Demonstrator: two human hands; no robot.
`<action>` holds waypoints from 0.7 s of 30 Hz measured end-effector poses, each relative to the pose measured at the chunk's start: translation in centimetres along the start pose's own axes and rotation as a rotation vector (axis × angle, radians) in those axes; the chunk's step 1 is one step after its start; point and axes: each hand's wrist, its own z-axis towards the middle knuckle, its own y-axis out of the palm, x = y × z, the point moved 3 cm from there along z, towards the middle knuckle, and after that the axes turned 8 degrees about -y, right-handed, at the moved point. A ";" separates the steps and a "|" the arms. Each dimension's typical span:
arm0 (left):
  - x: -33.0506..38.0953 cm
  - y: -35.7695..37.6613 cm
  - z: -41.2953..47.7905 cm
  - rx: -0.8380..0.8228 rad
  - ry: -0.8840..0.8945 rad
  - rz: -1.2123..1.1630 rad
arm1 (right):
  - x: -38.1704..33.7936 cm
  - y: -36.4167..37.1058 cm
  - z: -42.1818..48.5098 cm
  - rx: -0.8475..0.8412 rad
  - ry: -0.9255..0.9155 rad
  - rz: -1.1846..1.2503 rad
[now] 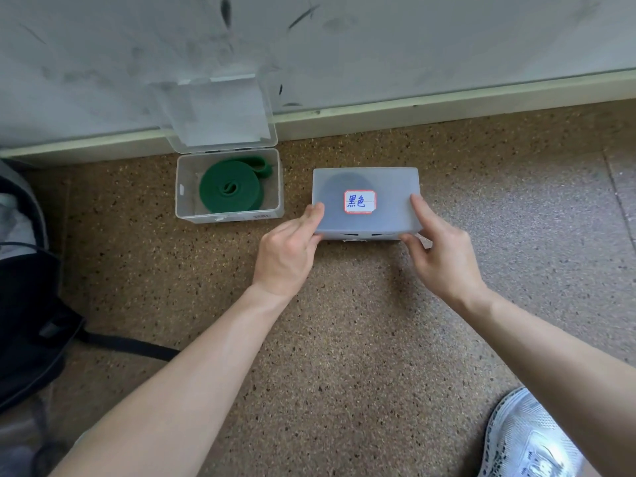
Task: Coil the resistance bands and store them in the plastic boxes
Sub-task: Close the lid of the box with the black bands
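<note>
The left hand [285, 256] and right hand [444, 258] grip near corners of the lidded box [392, 180] on the floor [344, 321], beside the open box [179, 187] holding a coiled green band [229, 189]; press both corners evenly to latch it.

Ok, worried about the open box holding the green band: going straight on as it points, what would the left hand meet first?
The closed frosted plastic box with the red-bordered label, which the left hand holds at its left corner. The open clear plastic box sits off that line, further left.

Bright even light; warped edges
</note>
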 end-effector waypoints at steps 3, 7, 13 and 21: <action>-0.2 0.0 -0.3 0.024 0.074 0.033 | 0.3 0.0 -0.1 -0.003 -0.023 -0.036; -0.7 0.2 -0.5 0.031 0.159 0.076 | -0.4 0.0 -0.1 0.001 0.000 -0.042; -0.8 0.7 0.2 0.022 0.135 0.084 | -1.4 0.8 0.7 0.084 0.109 -0.028; -0.8 0.7 0.4 0.027 0.152 0.082 | -2.4 2.4 0.7 0.171 0.183 -0.063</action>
